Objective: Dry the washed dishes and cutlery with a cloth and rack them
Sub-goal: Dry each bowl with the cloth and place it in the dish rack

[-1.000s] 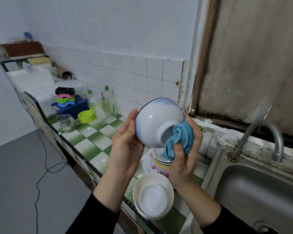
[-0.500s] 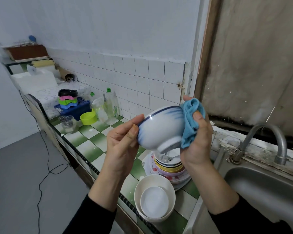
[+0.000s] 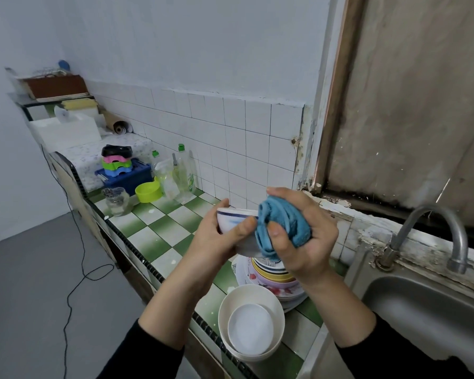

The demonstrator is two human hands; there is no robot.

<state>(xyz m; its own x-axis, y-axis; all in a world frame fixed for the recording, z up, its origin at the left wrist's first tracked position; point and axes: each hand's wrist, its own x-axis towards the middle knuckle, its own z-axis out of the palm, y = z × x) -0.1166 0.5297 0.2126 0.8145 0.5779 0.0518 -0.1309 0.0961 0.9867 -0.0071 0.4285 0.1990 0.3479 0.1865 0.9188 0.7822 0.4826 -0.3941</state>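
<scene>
The bowl is white, with a dark blue band at the rim and pale blue brush streaks on its side. The cloth is plain mid blue. The counter is tiled in a green-and-white check, with a black trim along its front edge. By that front edge, a cream bowl holds a white dish. Just behind, the plate stack shows yellow, lilac and white layers, and the white plates carry red flowers. Toward the counter's far end are a lime-green tub, a dark blue crate and clear bottles with green caps. The sleeves are black and the wall tiles white.
</scene>
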